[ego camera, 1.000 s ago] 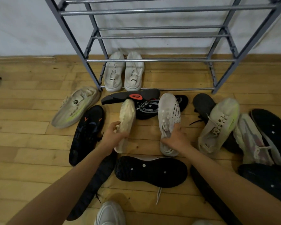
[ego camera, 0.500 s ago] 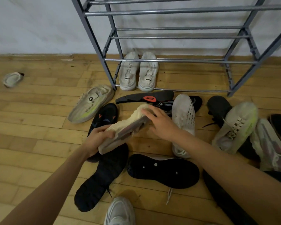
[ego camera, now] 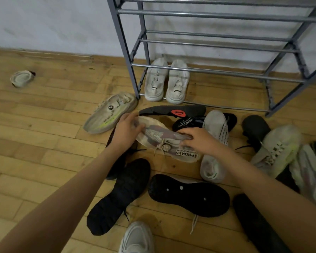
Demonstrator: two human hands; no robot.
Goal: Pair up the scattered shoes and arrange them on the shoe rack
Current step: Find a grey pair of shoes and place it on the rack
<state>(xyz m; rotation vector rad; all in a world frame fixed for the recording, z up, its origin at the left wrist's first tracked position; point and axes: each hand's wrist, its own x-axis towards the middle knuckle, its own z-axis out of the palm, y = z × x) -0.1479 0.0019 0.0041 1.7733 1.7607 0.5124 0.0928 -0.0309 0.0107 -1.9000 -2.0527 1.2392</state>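
Wall (ego camera: 53,21): pale, whitish, faintly mottled, bare.
Skirting (ego camera: 66,56): low wooden strip along the foot of the wall, same warm brown as the floor.
Floor (ego camera: 35,143): short wooden boards laid in staggered rows, honey-coloured, scuffed, with dark specks near the wall and a darker stain at bottom centre.
Light: dim and even, soft shadows, no visible source.

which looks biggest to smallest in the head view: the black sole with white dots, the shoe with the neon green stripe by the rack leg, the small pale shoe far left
1. black sole with white dots, largest, though nearest the camera.
2. shoe with the neon green stripe.
3. small pale shoe, smallest, but farthest away, so its true size is unsure.
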